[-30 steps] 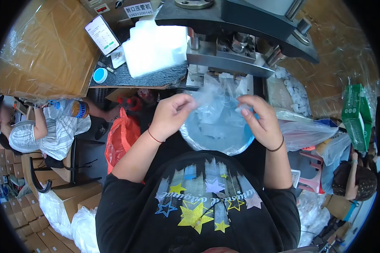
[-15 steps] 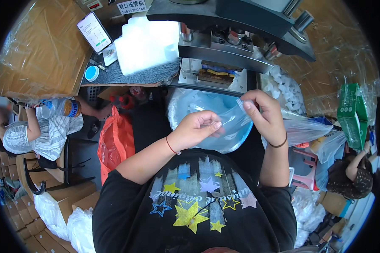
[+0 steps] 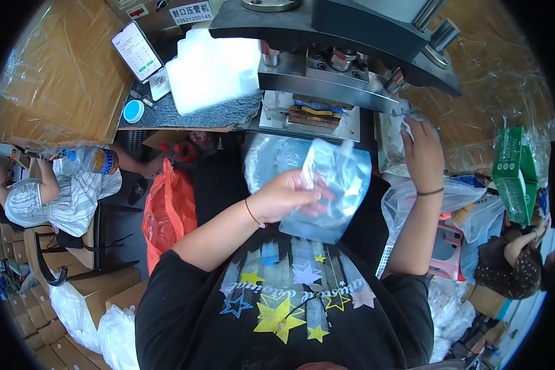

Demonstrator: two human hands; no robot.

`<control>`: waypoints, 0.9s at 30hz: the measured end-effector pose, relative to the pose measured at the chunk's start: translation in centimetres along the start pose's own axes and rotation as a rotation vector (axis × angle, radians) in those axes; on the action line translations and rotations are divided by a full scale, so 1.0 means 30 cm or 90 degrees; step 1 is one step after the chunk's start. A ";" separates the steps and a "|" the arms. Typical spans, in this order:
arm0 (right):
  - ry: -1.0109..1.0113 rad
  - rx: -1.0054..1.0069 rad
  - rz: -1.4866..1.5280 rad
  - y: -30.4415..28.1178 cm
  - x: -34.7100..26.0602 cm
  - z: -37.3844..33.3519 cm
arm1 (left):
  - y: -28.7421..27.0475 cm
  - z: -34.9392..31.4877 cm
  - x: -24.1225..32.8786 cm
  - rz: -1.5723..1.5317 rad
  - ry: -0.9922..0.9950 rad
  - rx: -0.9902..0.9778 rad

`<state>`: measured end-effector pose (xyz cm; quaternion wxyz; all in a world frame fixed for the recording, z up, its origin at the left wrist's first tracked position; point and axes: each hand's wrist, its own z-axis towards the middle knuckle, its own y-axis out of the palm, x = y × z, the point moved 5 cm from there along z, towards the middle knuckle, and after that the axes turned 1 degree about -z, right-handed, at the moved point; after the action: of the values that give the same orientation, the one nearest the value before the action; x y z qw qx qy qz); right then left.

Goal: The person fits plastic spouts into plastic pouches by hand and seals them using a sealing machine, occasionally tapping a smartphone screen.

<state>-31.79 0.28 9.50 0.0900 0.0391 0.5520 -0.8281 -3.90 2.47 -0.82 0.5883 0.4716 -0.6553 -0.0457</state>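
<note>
Right hand (image 3: 424,154) has moved off the clear pouch (image 3: 348,179) to the side tray (image 3: 389,149), grip unclear; left hand (image 3: 287,196) pinches the pouch's edge, best hold for likely light, limp, slippery film.

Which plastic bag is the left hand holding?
The clear pouch in the left hand; the red bag at left and clear bag at right are unheld.
</note>
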 end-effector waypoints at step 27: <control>-0.061 -0.027 0.313 0.058 -0.276 -0.071 | -0.290 -0.203 0.241 0.393 0.398 0.402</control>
<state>-23.42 2.48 8.44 0.3154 0.1308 0.5385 -0.7703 6.95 -4.17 0.95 0.5712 0.4019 -0.5389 0.4710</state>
